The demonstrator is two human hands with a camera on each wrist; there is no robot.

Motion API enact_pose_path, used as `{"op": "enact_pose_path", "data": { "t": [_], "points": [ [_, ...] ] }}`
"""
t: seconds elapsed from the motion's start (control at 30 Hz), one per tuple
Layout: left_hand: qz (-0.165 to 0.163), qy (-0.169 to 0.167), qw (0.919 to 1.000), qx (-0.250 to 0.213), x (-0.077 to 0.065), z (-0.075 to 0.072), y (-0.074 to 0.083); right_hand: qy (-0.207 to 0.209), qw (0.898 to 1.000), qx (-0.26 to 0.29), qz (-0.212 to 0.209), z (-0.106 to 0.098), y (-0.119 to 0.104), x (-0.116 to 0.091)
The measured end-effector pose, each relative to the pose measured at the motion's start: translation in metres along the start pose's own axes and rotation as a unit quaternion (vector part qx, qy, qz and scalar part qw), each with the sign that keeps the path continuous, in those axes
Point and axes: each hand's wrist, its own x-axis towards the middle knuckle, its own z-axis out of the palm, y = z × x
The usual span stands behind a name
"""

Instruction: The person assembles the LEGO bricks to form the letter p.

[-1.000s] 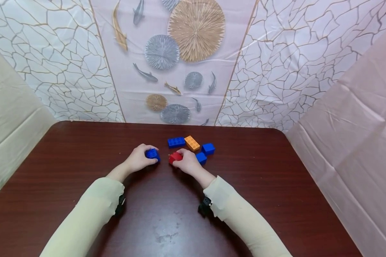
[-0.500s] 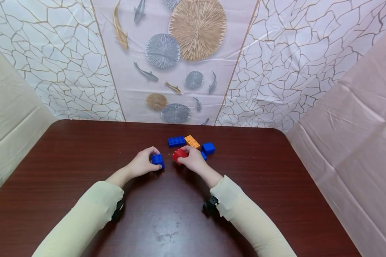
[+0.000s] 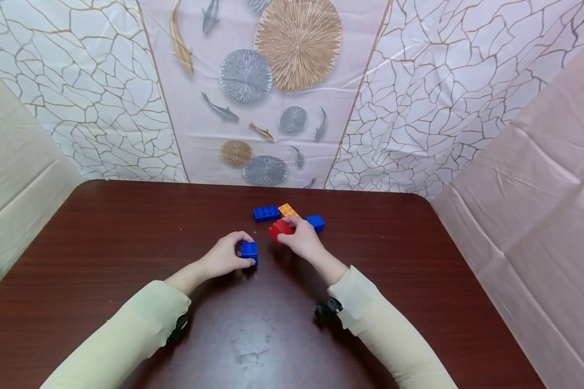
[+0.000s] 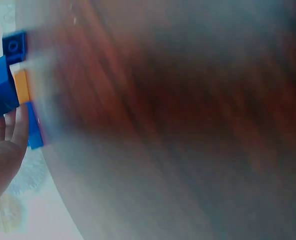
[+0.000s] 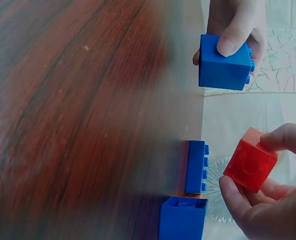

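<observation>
My left hand (image 3: pixel 227 253) grips a blue toy building brick (image 3: pixel 250 252) between thumb and fingers, studs up. In the right wrist view that blue brick (image 5: pixel 224 64) has the thumb pressed flat on its side. To its right, my right hand (image 3: pixel 304 240) pinches a red toy building brick (image 3: pixel 279 230) at its fingertips. Seen from the right wrist, the red brick (image 5: pixel 251 161) is tilted, with a round mark on the face toward the camera. A small gap separates the two held bricks.
Behind the hands lie a long blue eight-stud brick (image 3: pixel 266 213) and an orange brick (image 3: pixel 289 210), partly covered by the right hand. A smaller blue brick (image 3: pixel 316 222) lies just beyond that hand. The dark wooden table (image 3: pixel 126 232) ends at a patterned cloth backdrop (image 3: pixel 253 129).
My left hand has moved right and nearer the body with the blue brick. My right hand has shifted right with the red brick, tilting it and covering another small blue brick.
</observation>
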Motion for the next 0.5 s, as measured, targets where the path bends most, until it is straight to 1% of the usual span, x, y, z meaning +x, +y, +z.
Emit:
{"op": "enact_pose_path", "data": {
  "t": [0.1, 0.2, 0.5],
  "points": [
    [0.004, 0.002, 1.0000, -0.004, -0.001, 0.006, 0.003, 0.001, 1.000, 0.007, 0.002, -0.003, 0.001, -0.002],
    [0.015, 0.004, 0.9999, -0.005, -0.002, 0.011, 0.006, 0.003, 1.000, 0.011, 0.002, -0.006, 0.002, -0.004],
    [0.050, -0.008, 0.9987, -0.007, -0.006, 0.028, 0.013, 0.010, 1.000, 0.011, -0.010, -0.015, 0.003, -0.011]
  ]
}}
